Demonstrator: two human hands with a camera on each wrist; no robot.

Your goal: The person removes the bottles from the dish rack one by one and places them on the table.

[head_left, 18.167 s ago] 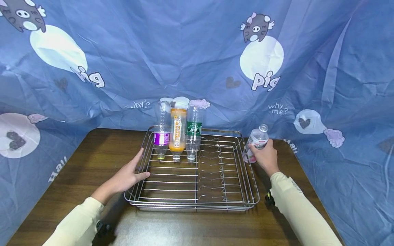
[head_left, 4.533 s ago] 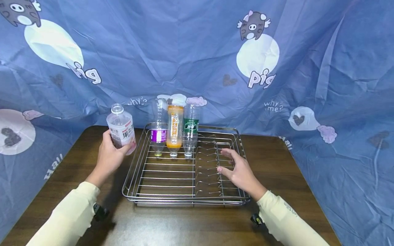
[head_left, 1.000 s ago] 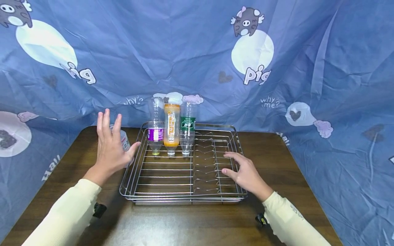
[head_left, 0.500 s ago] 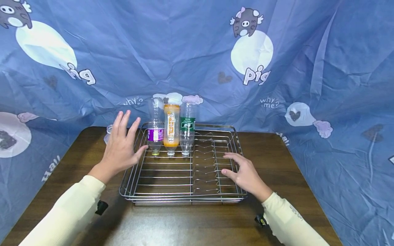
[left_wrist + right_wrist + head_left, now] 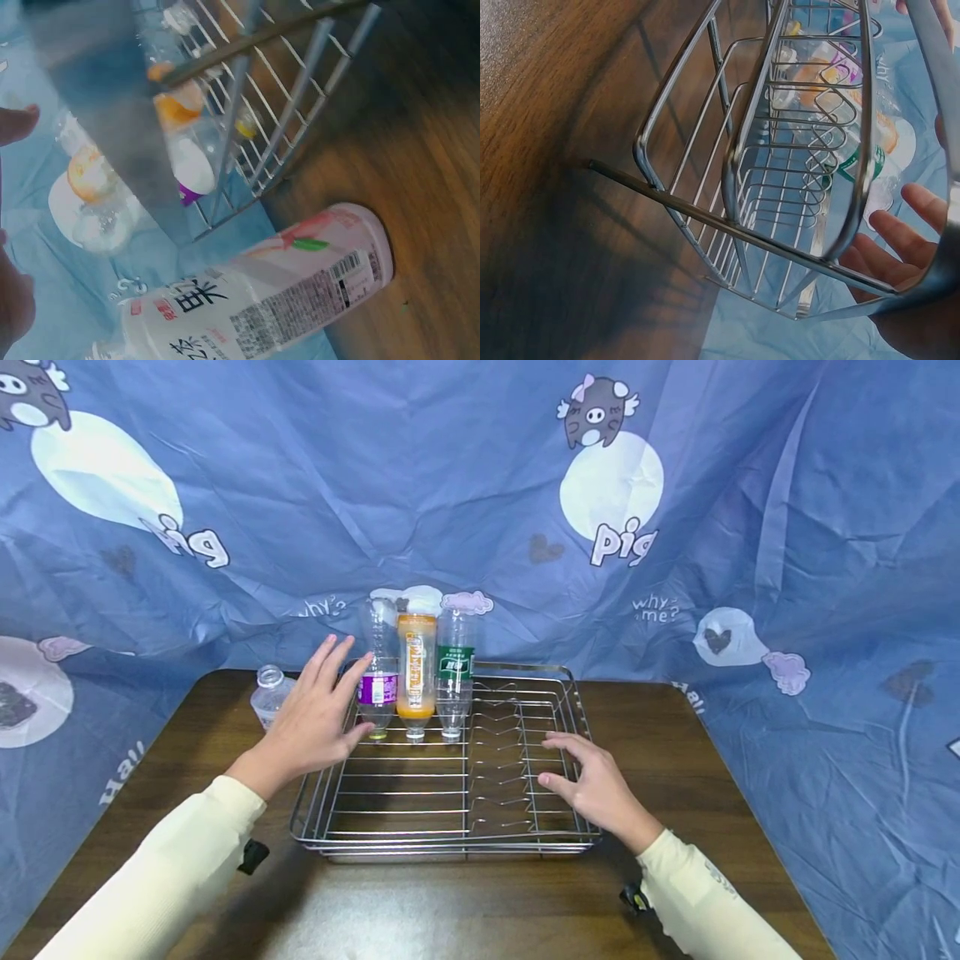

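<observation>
My left hand (image 5: pixel 311 720) is spread over the left rim of a wire dish rack (image 5: pixel 397 792), holding nothing. Its fingertips overlap an upside-down bottle with a purple label (image 5: pixel 378 688) in the head view. Behind that hand a clear bottle with a pink and white label (image 5: pixel 270 697) stands upright on the table, its lower part hidden; the left wrist view shows the label (image 5: pixel 255 296) in full. My right hand (image 5: pixel 596 785) hovers at the rack's right side, fingers relaxed and apart. An orange-patterned bottle (image 5: pixel 416 668) and a green-labelled bottle (image 5: pixel 455 664) stand neck-down in the rack.
The rack sits on a brown wooden table (image 5: pixel 420 910). Wavy wire dividers (image 5: pixel 504 760) fill its right half. A blue cloth with pig prints (image 5: pixel 465 485) hangs behind and around the table.
Earlier, the pink-labelled bottle passed from my right hand to my left, which set it down left of the rack. Over the last second my left hand moved right, away from it; my right hand stayed.
</observation>
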